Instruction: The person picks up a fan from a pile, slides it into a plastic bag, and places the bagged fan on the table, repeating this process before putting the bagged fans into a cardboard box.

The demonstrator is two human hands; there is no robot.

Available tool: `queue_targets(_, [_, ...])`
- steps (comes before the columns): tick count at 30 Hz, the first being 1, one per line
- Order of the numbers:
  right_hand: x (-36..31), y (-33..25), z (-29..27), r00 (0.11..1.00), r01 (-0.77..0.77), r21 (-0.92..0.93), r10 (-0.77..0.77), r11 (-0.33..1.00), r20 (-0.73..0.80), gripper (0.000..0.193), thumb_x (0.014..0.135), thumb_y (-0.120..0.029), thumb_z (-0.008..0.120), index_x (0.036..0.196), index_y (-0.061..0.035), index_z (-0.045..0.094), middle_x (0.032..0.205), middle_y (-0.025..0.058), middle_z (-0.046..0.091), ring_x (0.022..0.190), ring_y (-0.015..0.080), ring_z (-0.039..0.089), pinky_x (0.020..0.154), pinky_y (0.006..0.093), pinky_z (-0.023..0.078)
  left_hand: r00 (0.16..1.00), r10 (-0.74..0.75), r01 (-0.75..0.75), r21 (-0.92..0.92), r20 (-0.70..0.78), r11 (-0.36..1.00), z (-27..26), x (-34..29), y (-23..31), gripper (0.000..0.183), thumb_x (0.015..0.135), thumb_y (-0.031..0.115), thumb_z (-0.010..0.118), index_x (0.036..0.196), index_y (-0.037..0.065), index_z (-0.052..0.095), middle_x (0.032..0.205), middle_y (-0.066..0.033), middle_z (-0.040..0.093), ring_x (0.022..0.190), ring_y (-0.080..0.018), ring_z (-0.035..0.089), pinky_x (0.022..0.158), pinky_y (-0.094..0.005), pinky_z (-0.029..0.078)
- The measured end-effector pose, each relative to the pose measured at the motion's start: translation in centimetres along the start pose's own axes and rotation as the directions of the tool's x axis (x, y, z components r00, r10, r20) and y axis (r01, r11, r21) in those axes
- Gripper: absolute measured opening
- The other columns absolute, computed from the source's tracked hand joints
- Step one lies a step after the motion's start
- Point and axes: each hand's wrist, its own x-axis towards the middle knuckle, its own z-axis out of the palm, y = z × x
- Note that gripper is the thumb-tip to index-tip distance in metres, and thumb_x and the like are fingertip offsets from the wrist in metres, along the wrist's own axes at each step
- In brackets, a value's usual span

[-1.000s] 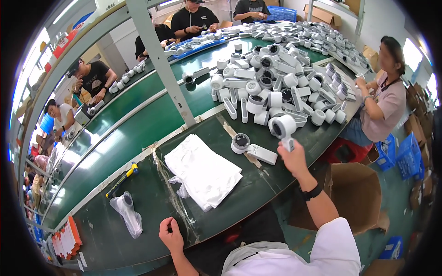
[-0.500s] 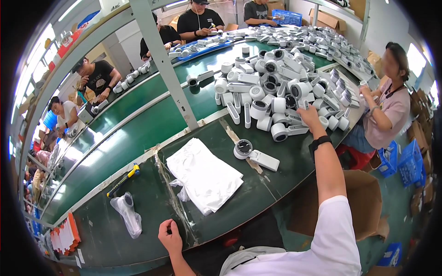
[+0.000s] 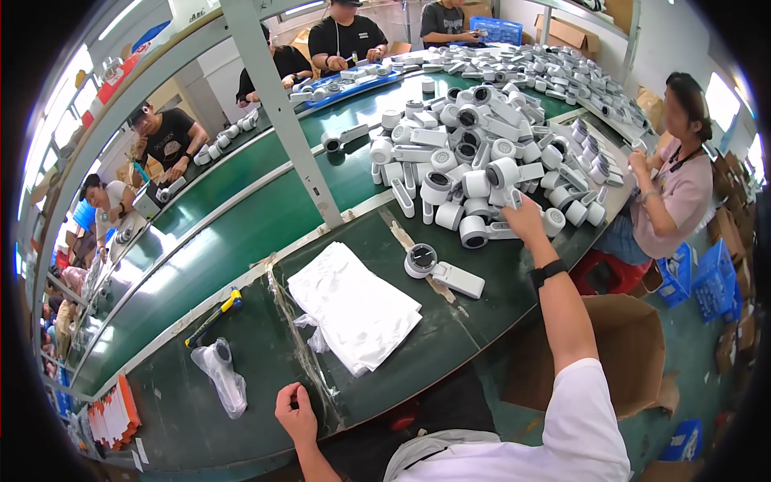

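At the near edge of a big pile of white handheld fans [image 3: 438,159], my right hand [image 3: 526,221] is closed on the handle of one handheld fan [image 3: 503,173]. Its round head points up and away from me; my fingers partly hide the handle. My left hand [image 3: 295,411] rests by the table's near edge, its fingers curled in with nothing seen in them. Between the hands lies a stack of white plastic bags [image 3: 353,309]. One single fan [image 3: 446,271] lies on the table right of the bags. Left of them is a fan in a clear bag [image 3: 221,377].
A yellow-and-black tool [image 3: 215,316] lies near the conveyor's rail. Orange-edged cards [image 3: 114,414] stand at the far left. A metal post [image 3: 281,112] rises beside the green conveyor belt [image 3: 201,229]. An open carton [image 3: 618,353] sits on the floor at right. Co-workers sit around the line.
My right hand has drawn slightly left and nearer, and the fan at my fingers has shifted left with it. Several fans beside it have moved a little. My left hand stays put.
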Motion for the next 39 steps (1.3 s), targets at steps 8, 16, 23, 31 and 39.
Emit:
queue_targets(8, [-5.8, -0.4, 3.1, 0.982, 0.127, -0.253, -0.157, 0.959, -0.101, 0.045, 0.075, -0.022, 0.067, 0.114, -0.0002, 0.059, 0.124, 0.0319, 0.051, 0.121, 0.0466, 0.045, 0.103, 0.0445, 0.038, 1.0, 0.007, -0.007, 0.017, 0.004, 1.0, -0.2, -0.1, 0.0, 0.012, 0.088, 0.009, 0.064, 0.093, -0.002, 0.064, 0.085, -0.005, 0.063, 0.073, -0.0123, 0.056, 0.068, -0.0255, 0.047])
queue_targets(16, [-11.0, -2.4, -0.1, 0.964, 0.129, 0.105, -0.099, 0.986, -0.247, 0.029, 0.081, -0.013, 0.067, 0.105, 0.0023, 0.058, 0.09, 0.0098, 0.062, 0.08, 0.0228, 0.059, 0.074, 0.0341, 0.047, 0.999, -0.02, 0.024, -0.088, 0.051, 0.996, 0.3, 0.3, 2.1, 0.009, 0.085, 0.003, 0.065, 0.092, -0.002, 0.064, 0.088, -0.0059, 0.064, 0.076, -0.0124, 0.058, 0.071, -0.0258, 0.048])
queue_targets(23, [-20.2, -6.1, -0.9, 0.985, -0.154, 0.537, 0.169, 0.83, 0.022, 0.018, 0.085, -0.007, 0.064, 0.101, -0.0008, 0.058, 0.08, 0.0009, 0.058, 0.063, 0.0077, 0.052, 0.059, 0.0227, 0.041, 0.727, 0.565, -0.585, -0.079, 0.39, 0.807, 6.3, 2.9, 12.4, 0.027, 0.073, 0.006, 0.075, 0.098, 0.006, 0.066, 0.098, -0.0101, 0.063, 0.092, -0.0305, 0.058, 0.082, -0.0378, 0.049])
queue_targets(31, [-23.8, -3.4, -0.2, 0.971, -0.219, 0.531, 0.233, 0.818, 0.041, 0.016, 0.085, -0.008, 0.066, 0.096, -0.0003, 0.058, 0.072, -0.0007, 0.056, 0.06, 0.0063, 0.051, 0.054, 0.0221, 0.039, 0.636, 0.497, -0.701, 0.173, 0.59, 0.692, 9.7, 3.9, 12.0, 0.023, 0.073, 0.01, 0.074, 0.095, 0.009, 0.068, 0.089, -0.0046, 0.064, 0.087, -0.0259, 0.057, 0.075, -0.0374, 0.044])
queue_targets(39, [-24.0, -4.1, -0.6, 0.968, -0.249, 0.541, 0.23, 0.804, 0.104, 0.024, 0.085, -0.009, 0.065, 0.106, 0.0014, 0.058, 0.081, 0.0018, 0.059, 0.065, 0.0086, 0.055, 0.058, 0.0234, 0.043, 0.711, 0.52, -0.603, 0.03, 0.473, 0.797, 9.9, 4.5, 11.8, 0.019, 0.082, 0.009, 0.067, 0.101, 0.005, 0.066, 0.081, -0.0102, 0.064, 0.081, -0.0284, 0.06, 0.073, -0.0394, 0.046])
